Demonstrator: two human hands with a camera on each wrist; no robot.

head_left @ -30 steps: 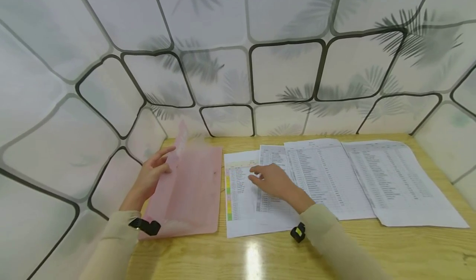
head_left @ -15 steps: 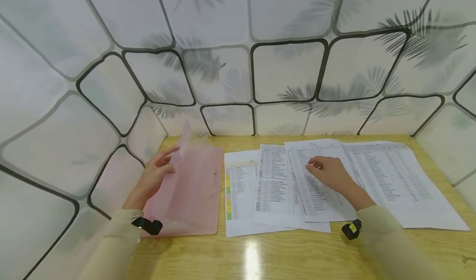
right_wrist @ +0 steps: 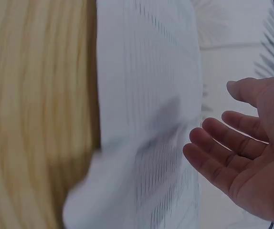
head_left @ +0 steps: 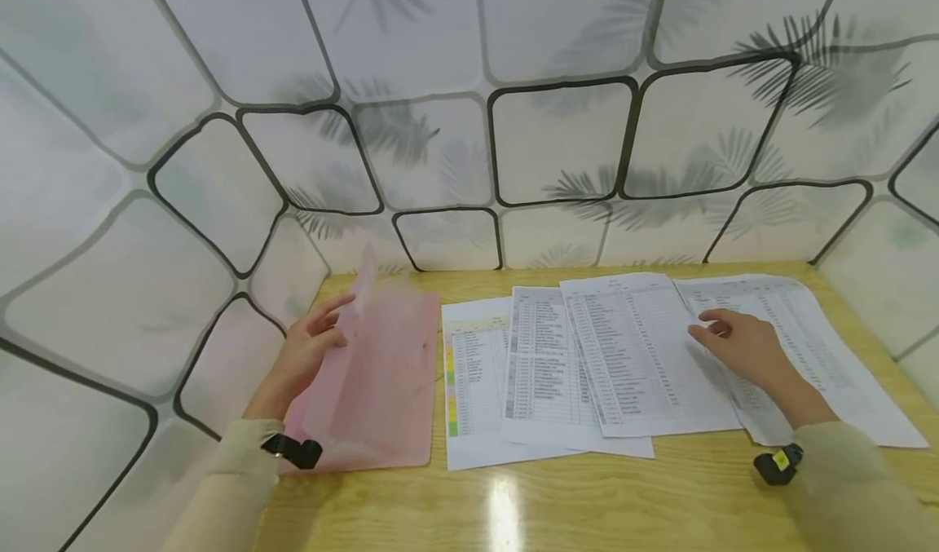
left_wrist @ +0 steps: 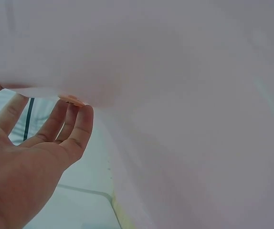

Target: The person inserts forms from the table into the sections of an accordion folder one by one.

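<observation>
A pink translucent folder (head_left: 396,381) lies on the left of the table, its cover (head_left: 339,373) raised. My left hand (head_left: 304,352) holds that cover by its edge; in the left wrist view the cover (left_wrist: 189,109) fills most of the picture and hides part of the fingers. Over the printed sheets on the right hovers my right hand (head_left: 748,348), fingers loosely bent and holding nothing. Beneath it, the rightmost sheet (head_left: 836,373) meets the neighbouring sheet (head_left: 638,356). The right wrist view shows this hand (right_wrist: 247,148) apart from the paper (right_wrist: 146,86).
Two more printed sheets overlap left of these: a middle one (head_left: 546,348) and one with a coloured column (head_left: 469,446). The wooden table (head_left: 411,511) ends at patterned walls (head_left: 565,144) behind and at both sides.
My right hand has travelled rightward across the row of sheets, from the left ones to the right ones. The left hand keeps holding the raised cover, nearly unmoved.
</observation>
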